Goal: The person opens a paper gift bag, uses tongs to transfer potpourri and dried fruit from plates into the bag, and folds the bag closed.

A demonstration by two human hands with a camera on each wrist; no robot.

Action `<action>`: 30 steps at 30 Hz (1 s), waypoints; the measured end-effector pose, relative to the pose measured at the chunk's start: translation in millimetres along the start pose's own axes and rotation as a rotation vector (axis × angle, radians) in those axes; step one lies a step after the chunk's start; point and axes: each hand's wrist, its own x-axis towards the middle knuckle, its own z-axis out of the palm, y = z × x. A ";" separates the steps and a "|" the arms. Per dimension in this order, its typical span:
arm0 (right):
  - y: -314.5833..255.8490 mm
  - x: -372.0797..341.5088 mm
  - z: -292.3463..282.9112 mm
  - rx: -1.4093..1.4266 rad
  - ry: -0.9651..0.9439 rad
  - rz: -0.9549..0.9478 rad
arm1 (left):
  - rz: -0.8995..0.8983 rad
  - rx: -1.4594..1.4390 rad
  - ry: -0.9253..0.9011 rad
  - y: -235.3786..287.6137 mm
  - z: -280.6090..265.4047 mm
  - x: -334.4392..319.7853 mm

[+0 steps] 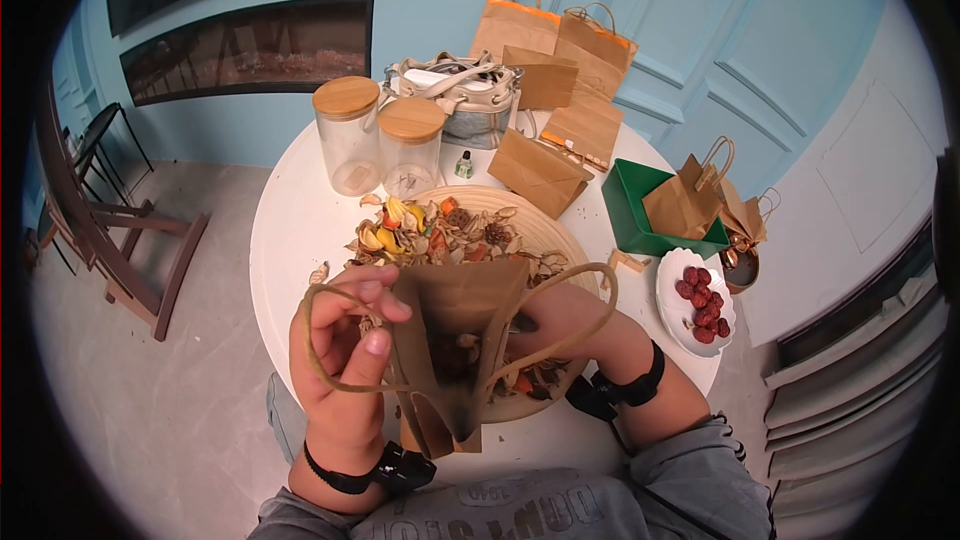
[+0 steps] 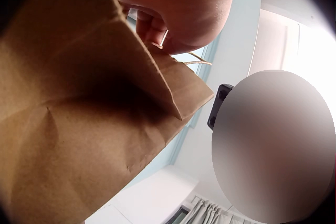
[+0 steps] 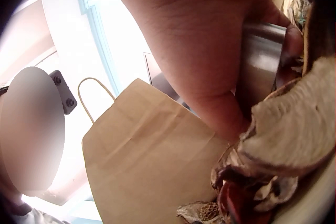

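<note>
A brown paper bag [image 1: 460, 310] stands with its mouth up in front of the person. My left hand [image 1: 335, 370] is at its left side, fingers and thumb curled by the rim and rope handle; a small brown piece [image 1: 370, 324] shows between them. In the left wrist view, that hand [image 2: 178, 8] is at the edge of the bag [image 2: 79, 145]. Mostly behind the bag in the head view, my right hand [image 1: 560, 325] reaches over the bowl [image 1: 545, 225]. The right wrist view shows this hand [image 3: 194, 40] gripping a shiny metal cylinder [image 3: 260, 64] among dried petals [image 3: 294, 119].
Two lidded glass jars [image 1: 348, 155], a handbag [image 1: 475, 120] and a small green bottle [image 1: 464, 164] stand behind the bowl. More paper bags [image 1: 540, 172], a green box [image 1: 630, 205] and a white dish [image 1: 672, 315] of red fruit are at the right of the round table [image 1: 275, 230].
</note>
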 end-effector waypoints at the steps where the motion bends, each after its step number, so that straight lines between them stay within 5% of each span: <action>1: -0.9 -0.3 -0.4 0.003 -0.003 0.009 | 0.001 0.002 0.002 0.0 0.0 0.0; 11: -9.1 -5.5 -17.1 -0.049 -0.049 0.070 | 0.004 -0.014 -0.003 -1.4 -1.7 0.4; 30: -30.2 -40.7 -71.8 -0.223 0.143 0.208 | 0.022 0.012 0.003 -2.7 0.0 0.1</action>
